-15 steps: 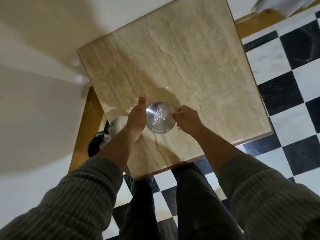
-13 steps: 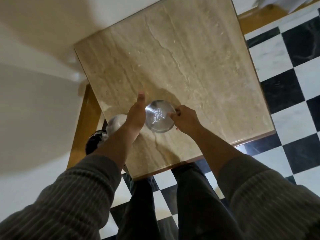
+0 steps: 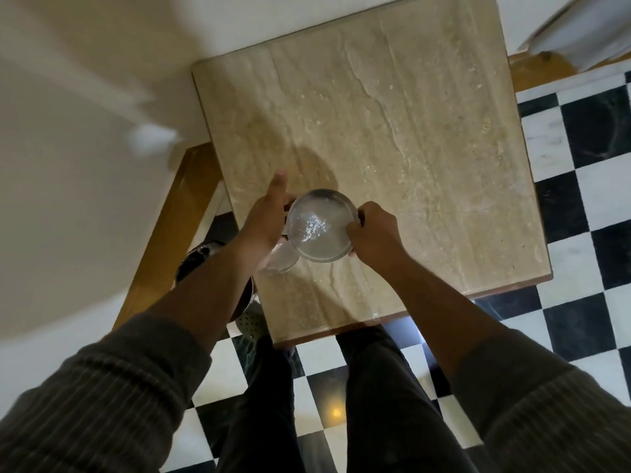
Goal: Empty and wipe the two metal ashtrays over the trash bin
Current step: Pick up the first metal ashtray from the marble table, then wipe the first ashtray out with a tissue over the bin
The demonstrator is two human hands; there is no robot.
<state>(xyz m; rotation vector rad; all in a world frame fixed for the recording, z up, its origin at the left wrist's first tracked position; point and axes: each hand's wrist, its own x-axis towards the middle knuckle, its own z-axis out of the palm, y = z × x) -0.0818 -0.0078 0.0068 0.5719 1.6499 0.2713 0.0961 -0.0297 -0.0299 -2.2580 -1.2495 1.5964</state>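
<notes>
A round metal ashtray [image 3: 319, 230] with white ash specks inside is over the near-left part of the marble table [image 3: 409, 131]. My left hand [image 3: 264, 220] grips its left rim with the thumb stretched out. My right hand [image 3: 372, 235] pinches its right rim. A second metal ashtray [image 3: 278, 262] shows just below and left of the first, partly hidden under my left hand and the first ashtray; whether it rests on the table I cannot tell. The dark round trash bin [image 3: 198, 261] stands on the floor left of the table, mostly covered by my left forearm.
The table has a wooden frame [image 3: 164, 233] on its left and a white wall behind it. Black and white checkered floor tiles [image 3: 580, 199] lie to the right and below. My legs [image 3: 375, 404] stand against the table's near edge.
Both hands stay on the ashtray. The second ashtray, earlier seen left of my left hand, now overlaps the held one's lower left. The view has shifted.
</notes>
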